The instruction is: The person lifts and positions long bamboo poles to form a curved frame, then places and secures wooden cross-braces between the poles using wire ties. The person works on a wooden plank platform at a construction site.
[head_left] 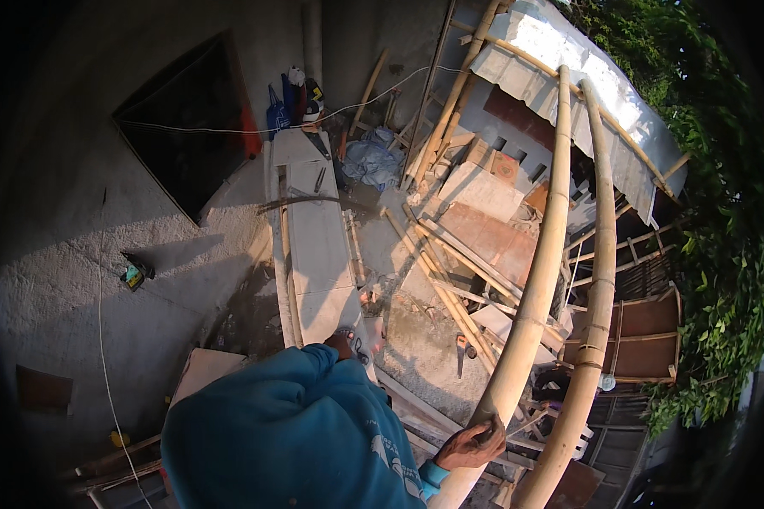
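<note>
My right hand (475, 443) is closed around the lower part of a thick bamboo pole (530, 322), its fingers curled over the near side. A second bamboo pole (601, 280) runs beside it on the right. Held close to my teal-sleeved body, my left hand (341, 343) shows only in small part, and its fingers are hidden. It is nearest the lower end of a long grey plank (314, 242). A small hand tool (320, 180) lies farther up that plank. Below, on the rough concrete, lies a saw (461, 355) with an orange handle.
Loose bamboo lengths (450, 293) and boards (488, 237) clutter the ground ahead. A corrugated metal roof (560, 51) spans the far right, with leafy branches (705, 254) beside it. On the left stands a rough wall with a dark opening (187, 127). A thin cable (102, 322) hangs there.
</note>
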Demonstrator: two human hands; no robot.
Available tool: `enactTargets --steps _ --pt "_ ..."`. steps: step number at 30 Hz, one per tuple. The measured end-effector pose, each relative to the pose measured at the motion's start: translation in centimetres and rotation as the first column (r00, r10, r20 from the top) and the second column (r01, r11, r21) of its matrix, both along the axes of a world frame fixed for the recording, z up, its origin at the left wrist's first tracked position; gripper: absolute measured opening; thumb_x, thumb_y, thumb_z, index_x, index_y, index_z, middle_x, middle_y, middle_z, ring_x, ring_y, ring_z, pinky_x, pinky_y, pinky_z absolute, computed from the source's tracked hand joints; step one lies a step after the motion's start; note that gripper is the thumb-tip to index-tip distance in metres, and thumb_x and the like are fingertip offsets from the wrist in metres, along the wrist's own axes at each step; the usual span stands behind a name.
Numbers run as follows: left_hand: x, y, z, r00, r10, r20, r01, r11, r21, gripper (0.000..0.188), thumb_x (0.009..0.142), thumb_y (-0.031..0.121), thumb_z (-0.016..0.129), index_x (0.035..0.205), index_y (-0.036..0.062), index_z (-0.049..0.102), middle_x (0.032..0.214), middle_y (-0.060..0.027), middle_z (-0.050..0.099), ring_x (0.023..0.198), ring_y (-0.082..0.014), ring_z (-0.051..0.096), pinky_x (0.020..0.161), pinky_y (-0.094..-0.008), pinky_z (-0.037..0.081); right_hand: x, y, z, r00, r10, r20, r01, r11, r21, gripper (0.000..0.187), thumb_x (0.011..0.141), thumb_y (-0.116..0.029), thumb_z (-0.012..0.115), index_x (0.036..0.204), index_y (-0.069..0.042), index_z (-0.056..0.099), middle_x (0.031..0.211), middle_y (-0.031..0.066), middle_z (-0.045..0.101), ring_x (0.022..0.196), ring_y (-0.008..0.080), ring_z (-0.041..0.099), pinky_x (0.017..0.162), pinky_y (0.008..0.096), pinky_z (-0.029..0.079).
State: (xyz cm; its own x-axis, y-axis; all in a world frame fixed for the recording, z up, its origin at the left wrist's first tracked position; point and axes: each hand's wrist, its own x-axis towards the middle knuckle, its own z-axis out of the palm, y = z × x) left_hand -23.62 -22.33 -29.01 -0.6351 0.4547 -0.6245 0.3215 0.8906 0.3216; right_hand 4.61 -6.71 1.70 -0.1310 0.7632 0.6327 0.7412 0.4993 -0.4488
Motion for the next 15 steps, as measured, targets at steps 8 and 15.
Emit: enactTargets --steps 8,15 --pt "0.0 -0.5 1.4 0.998 -0.041 0.041 0.040 0.999 0.023 0.039 0.085 0.032 0.056 0.100 0.0005 0.074 0.108 -0.0232 0.071 0.102 -0.0390 0.068 0.091 -0.0474 0.053 -0.2 0.0 0.0 1.000 0.010 -0.016 -0.010 0.999 0.045 0.017 0.096 -0.005 0.055 0.104 0.000 0.069 0.102 0.0121 0.070 0.097 0.0331 0.059 0.089 0.0451 0.045" --pt "-0.6 -0.4 -0.7 0.990 -0.088 0.109 0.094 0.994 -0.050 0.039 0.083 0.031 0.057 0.097 0.0007 0.075 0.108 -0.0235 0.071 0.101 -0.0386 0.069 0.089 -0.0473 0.054 0.0 0.1 -0.2 1.000 0.006 0.009 -0.006 0.998 0.063 0.018 0.097 -0.006 0.054 0.104 0.000 0.069 0.103 0.0124 0.070 0.096 0.0335 0.059 0.089 0.0457 0.046"
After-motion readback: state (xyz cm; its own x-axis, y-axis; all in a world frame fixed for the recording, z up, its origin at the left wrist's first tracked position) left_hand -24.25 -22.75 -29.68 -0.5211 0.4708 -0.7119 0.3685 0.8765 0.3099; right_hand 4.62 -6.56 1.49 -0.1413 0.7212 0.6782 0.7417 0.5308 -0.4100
